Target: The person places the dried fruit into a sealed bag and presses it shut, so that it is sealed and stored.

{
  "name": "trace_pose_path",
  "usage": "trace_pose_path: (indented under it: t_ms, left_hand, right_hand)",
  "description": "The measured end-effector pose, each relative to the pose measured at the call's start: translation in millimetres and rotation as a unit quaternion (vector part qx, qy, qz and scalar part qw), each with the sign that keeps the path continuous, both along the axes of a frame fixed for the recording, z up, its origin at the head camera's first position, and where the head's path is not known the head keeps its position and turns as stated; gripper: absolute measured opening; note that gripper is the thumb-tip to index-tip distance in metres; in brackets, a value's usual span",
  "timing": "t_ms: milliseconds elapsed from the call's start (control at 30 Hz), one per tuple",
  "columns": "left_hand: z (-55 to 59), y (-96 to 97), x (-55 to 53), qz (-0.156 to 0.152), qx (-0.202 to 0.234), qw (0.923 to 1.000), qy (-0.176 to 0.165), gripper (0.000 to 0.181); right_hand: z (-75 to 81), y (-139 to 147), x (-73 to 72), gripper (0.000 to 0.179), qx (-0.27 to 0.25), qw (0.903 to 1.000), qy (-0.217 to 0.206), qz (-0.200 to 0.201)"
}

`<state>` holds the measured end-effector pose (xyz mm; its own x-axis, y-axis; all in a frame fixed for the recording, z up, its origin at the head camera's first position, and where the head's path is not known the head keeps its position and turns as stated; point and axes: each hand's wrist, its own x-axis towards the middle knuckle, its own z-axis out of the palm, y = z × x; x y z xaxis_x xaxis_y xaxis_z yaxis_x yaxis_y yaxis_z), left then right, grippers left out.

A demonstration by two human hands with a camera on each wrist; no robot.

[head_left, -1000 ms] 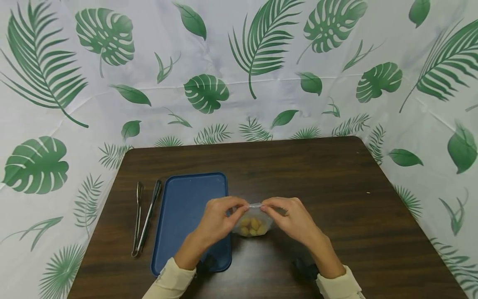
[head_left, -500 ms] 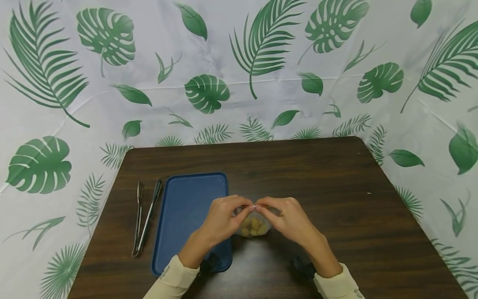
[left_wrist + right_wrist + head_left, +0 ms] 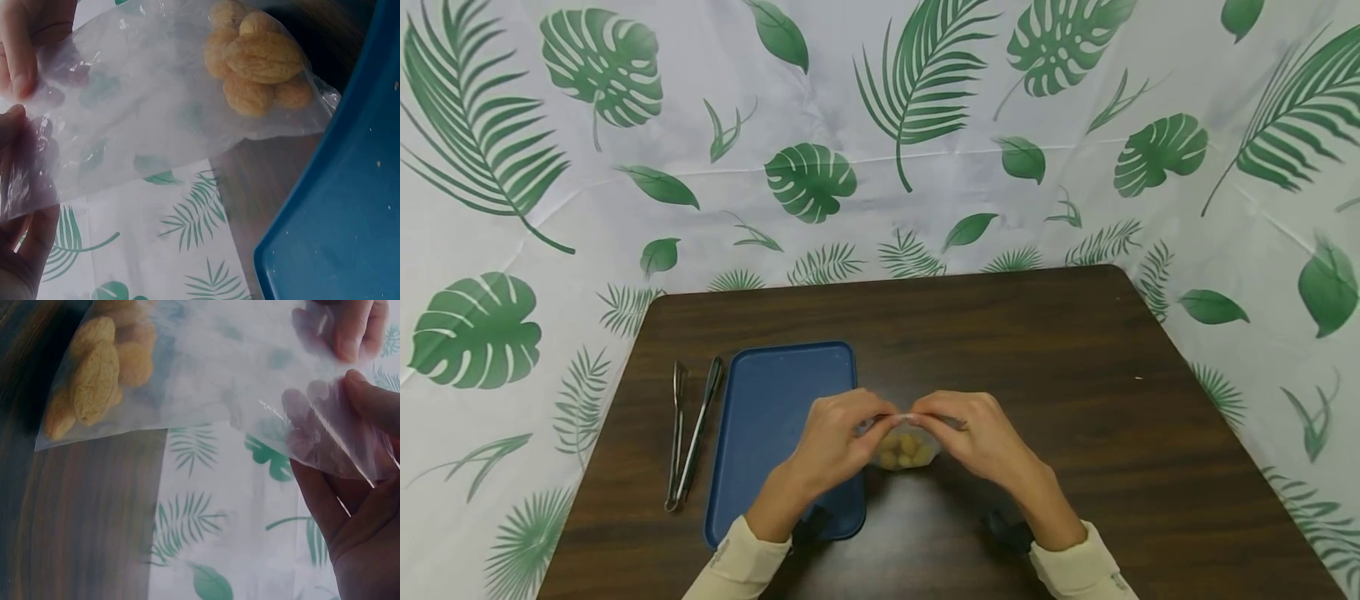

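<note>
A clear plastic bag [image 3: 144,112] hangs between my two hands, with several unshelled peanuts [image 3: 97,378] gathered at its bottom. In the head view my left hand [image 3: 835,433] pinches the left part of the bag's top edge between thumb and fingers. My right hand [image 3: 977,433] pinches the same edge from the right, its fingertips close to those of the left. Both wrist views show the thumbs in front of the film and other fingers behind it.
A blue tray [image 3: 786,383] lies on the dark wooden table [image 3: 1037,333], left of the bag and partly under my left forearm. Metal tongs [image 3: 692,442] lie beyond its left edge. A leaf-print cloth [image 3: 850,83] hangs behind the table.
My hands have drawn closer together along the bag's top edge than a second ago, then parted slightly in the last half second. Both still grip it.
</note>
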<state>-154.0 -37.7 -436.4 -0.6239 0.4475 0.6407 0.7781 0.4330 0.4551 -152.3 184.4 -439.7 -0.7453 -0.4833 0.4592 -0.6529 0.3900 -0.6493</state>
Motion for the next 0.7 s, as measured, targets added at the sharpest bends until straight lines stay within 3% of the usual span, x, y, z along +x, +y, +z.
trace_pose_path:
  t_ms: [233, 700]
  left_hand:
    - [3.5, -5.5, 1.2, 0.008, -0.005, 1.0, 0.0, 0.004]
    - [3.1, -19.4, 4.4, 0.026, -0.003, 0.9994, -0.023, 0.006]
  right_hand:
    - [-1.2, 8, 3.1, 0.013, -0.012, 0.9997, -0.018, -0.007]
    - [-3.6, 23, 6.0, 0.018, -0.019, 0.9995, -0.004, -0.027]
